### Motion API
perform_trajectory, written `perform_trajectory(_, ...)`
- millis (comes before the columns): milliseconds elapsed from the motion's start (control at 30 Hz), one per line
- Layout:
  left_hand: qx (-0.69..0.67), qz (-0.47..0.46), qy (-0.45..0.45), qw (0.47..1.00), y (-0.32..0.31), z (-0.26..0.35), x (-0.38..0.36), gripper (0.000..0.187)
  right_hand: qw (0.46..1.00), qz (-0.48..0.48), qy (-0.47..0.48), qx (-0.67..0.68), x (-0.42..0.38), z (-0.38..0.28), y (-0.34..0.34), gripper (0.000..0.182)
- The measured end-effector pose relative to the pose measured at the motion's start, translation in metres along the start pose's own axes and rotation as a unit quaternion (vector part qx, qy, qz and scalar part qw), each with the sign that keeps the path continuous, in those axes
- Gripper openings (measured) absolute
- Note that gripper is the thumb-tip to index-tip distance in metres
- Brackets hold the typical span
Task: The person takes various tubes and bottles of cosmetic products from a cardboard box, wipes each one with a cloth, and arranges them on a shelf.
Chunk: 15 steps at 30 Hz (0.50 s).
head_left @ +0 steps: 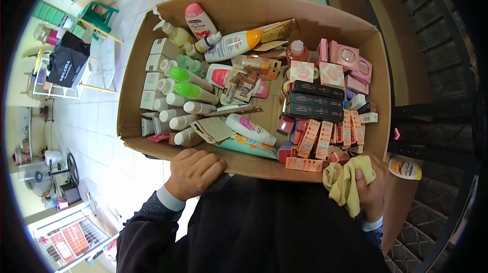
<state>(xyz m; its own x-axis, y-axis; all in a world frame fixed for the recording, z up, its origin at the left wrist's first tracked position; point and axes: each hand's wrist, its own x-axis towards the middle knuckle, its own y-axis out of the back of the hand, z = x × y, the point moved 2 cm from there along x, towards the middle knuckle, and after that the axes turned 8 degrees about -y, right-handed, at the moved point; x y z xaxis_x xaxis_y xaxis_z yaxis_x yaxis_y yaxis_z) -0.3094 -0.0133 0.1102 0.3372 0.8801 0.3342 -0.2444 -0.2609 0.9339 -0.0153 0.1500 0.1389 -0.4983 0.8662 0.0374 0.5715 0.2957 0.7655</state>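
A large cardboard box [259, 168] full of cosmetics is right in front of me. My left hand [195, 172] is wrapped over its near edge, left of the middle. At the near right corner my right hand [371, 184] grips a crumpled yellow cloth [346, 181] against the box. Inside on the left stand several white bottles [179, 123], two with bright green caps [187, 90]. A white tube [250, 129] and a teal tube [246, 146] lie near my left hand. Small orange cartons [309, 139], black cartons [315, 107] and pink boxes [344, 55] are packed on the right.
Dark metal shelving [437, 115] runs along the right, with a white and yellow bottle [405, 168] on it. To the left, on a pale tiled floor [89, 135], are a green stool [99, 14], a black bag [69, 59] and a fan [39, 177].
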Motion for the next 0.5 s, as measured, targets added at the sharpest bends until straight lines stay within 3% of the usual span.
perform_trajectory(300,0.046,-0.026,0.034,0.998,0.002,0.020,-0.008,0.018,0.992,-0.088,0.025,0.086,0.009,0.003,0.002,0.032)
perform_trajectory(500,0.073,-0.002,0.045,0.996,-0.003,0.026,-0.009,0.028,0.993,-0.081,0.049,0.066,0.006,0.006,0.003,0.028)
